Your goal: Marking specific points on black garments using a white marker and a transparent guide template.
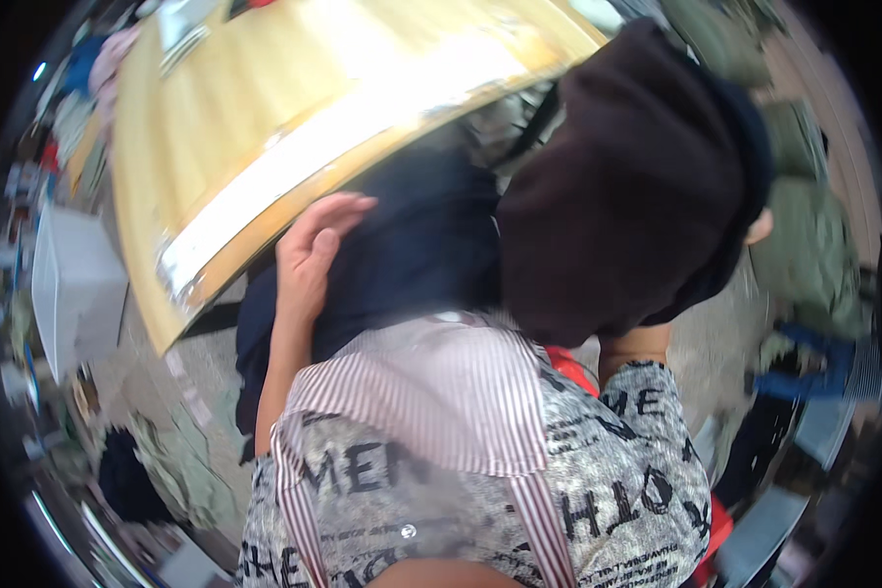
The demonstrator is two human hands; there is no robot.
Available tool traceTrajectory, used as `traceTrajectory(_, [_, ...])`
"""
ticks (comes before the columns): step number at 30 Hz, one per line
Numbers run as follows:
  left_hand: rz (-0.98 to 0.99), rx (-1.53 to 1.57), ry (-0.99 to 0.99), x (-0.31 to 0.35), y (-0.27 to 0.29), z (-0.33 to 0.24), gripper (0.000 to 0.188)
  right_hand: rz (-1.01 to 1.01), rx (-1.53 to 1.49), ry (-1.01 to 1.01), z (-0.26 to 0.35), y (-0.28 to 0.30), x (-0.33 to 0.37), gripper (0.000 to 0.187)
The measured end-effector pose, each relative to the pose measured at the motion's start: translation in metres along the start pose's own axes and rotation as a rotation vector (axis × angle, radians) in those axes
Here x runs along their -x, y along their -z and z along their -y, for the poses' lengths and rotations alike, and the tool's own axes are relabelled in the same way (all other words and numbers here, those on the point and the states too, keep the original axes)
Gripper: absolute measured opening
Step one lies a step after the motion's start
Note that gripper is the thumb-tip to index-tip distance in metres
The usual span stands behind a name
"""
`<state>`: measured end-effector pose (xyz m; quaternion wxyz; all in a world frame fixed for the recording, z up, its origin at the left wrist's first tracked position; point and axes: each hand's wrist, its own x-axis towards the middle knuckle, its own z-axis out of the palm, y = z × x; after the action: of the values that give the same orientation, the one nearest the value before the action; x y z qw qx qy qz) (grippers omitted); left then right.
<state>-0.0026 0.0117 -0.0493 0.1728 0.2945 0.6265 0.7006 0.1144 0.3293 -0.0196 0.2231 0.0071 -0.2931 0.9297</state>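
Observation:
A large piece of dark brown-black cloth (617, 196) with navy at its right edge is held up on my right side. Behind it most of my right hand (759, 227) is hidden; only a bit of it shows past the cloth's right edge, and the forearm runs under the lower edge. My left hand (314, 250) is raised near the table's front edge, thumb apart from the slightly bent fingers, with nothing in it. Navy cloth (412, 245) lies across my lap below that hand. What kind of garment either cloth is, I cannot make out.
A light wooden table (294, 78) with shiny tape along its front edge stands ahead. To the left is a white bin (76, 279). Olive-green cloth piles (808, 255) lie at the right, and pale green cloth (181, 465) is on the floor at lower left.

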Motion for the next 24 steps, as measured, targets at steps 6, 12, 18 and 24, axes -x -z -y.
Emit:
traceTrajectory(6, [0.189, 0.856, 0.351, 0.013, -0.024, -0.018, 0.074, -0.044, 0.016, -0.424, -0.067, -0.064, -0.009, 0.061])
traceTrajectory(12, [0.218, 0.167, 0.596, 0.03, -0.034, 0.01, 0.044, 0.302, 0.881, -0.484, -0.097, -0.002, 0.062, 0.066])
traceTrajectory(18, [0.349, 0.161, 0.575, 0.009, -0.031, 0.029, 0.032, 0.184, 1.175, -0.445, -0.078, -0.022, 0.061, 0.03])
traceTrajectory(24, [-0.004, 1.011, 0.125, 0.033, -0.005, 0.003, 0.035, -0.355, 0.612, 0.228, 0.04, -0.09, -0.005, 0.041])
